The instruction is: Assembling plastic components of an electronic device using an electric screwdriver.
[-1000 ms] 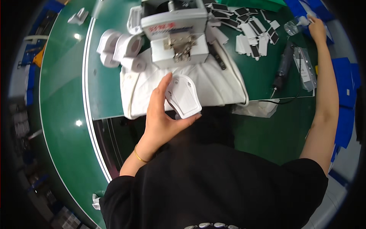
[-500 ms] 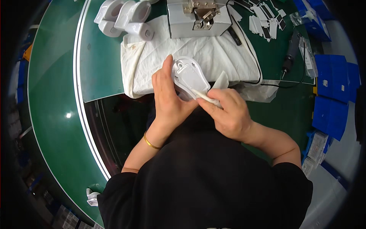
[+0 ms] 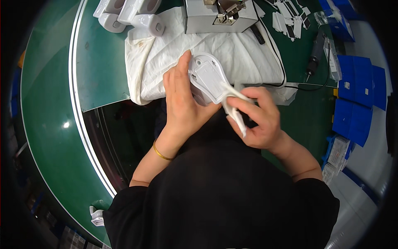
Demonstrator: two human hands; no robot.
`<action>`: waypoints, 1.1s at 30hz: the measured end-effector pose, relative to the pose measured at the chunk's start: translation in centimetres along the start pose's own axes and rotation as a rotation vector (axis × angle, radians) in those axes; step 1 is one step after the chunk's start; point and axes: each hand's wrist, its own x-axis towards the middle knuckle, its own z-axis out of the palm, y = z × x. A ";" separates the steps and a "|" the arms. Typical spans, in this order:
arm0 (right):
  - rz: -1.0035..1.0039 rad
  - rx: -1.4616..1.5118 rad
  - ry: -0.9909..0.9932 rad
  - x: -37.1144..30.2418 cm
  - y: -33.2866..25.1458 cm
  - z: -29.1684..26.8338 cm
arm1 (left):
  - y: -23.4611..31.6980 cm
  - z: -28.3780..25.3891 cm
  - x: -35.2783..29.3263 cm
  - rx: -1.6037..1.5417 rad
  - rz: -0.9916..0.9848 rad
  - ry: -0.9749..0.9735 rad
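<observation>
A white plastic housing, rounded at its far end and with small screw holes, is tilted up in my left hand. My left fingers lie along its left side and the thumb is under its near end. Between the fingers of my right hand hangs a white cloth, bunched and touching the housing's near right edge. Part of the cloth is blurred. Beneath the housing, a larger white cloth covers the edge of the green table.
Several glossy white plastic parts stand at the far left. A grey metal box fixture sits at the back. An electric screwdriver with a cable lies at the right, near white and black strips and blue bins.
My right hand has drawn a little to the right and down, its fingers now more spread around the cloth. The housing has turned slightly. The whole view has shifted slightly.
</observation>
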 end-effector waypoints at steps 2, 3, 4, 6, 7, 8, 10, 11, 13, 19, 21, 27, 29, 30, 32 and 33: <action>0.036 0.031 -0.009 -0.1 0.5 0.5 | 0.0 0.1 0.1 -0.003 0.000 -0.005; 0.125 0.050 -0.001 -0.1 0.7 0.6 | -0.1 0.1 0.1 -0.008 0.015 0.001; 0.213 0.068 0.008 0.0 0.8 0.7 | -0.1 0.2 0.1 -0.012 0.030 0.007; 0.275 0.129 0.029 0.4 0.8 0.6 | -0.2 0.3 0.1 -0.012 0.031 0.009; 0.322 0.163 0.008 0.7 0.7 0.4 | -0.3 0.3 0.1 -0.011 0.035 0.011; 0.368 0.198 -0.014 0.8 0.7 0.3 | -0.4 0.3 0.1 -0.010 0.030 0.011; 0.351 0.185 -0.021 1.0 0.7 0.1 | -0.4 0.3 0.1 -0.005 0.040 0.015; 0.411 0.223 -0.053 1.4 0.5 -0.2 | -0.4 0.2 0.1 -0.008 0.037 0.014; 0.476 0.258 -0.088 1.6 0.3 -0.4 | -0.3 0.2 0.1 0.000 0.037 0.016; 0.576 0.301 -0.157 2.2 0.2 -0.7 | -0.7 0.4 0.0 -0.035 0.054 0.031; 0.512 0.274 -0.182 2.4 0.1 -0.8 | -0.8 0.5 -0.1 -0.041 0.047 0.036; 0.608 0.347 -0.194 2.6 0.0 -0.5 | -1.0 0.4 -0.1 -0.068 0.048 0.032; 0.642 0.383 -0.185 2.8 -0.2 -0.3 | -1.1 0.4 -0.1 -0.072 0.050 0.034; 0.671 0.420 -0.174 2.8 -0.3 -0.3 | -1.1 0.5 -0.1 -0.075 0.050 0.040; 0.681 0.409 -0.165 2.9 -0.4 -0.1 | -1.1 0.5 0.0 -0.081 0.049 0.045; 0.688 0.403 -0.156 2.9 -0.5 0.0 | -1.1 0.4 0.0 -0.080 0.047 0.041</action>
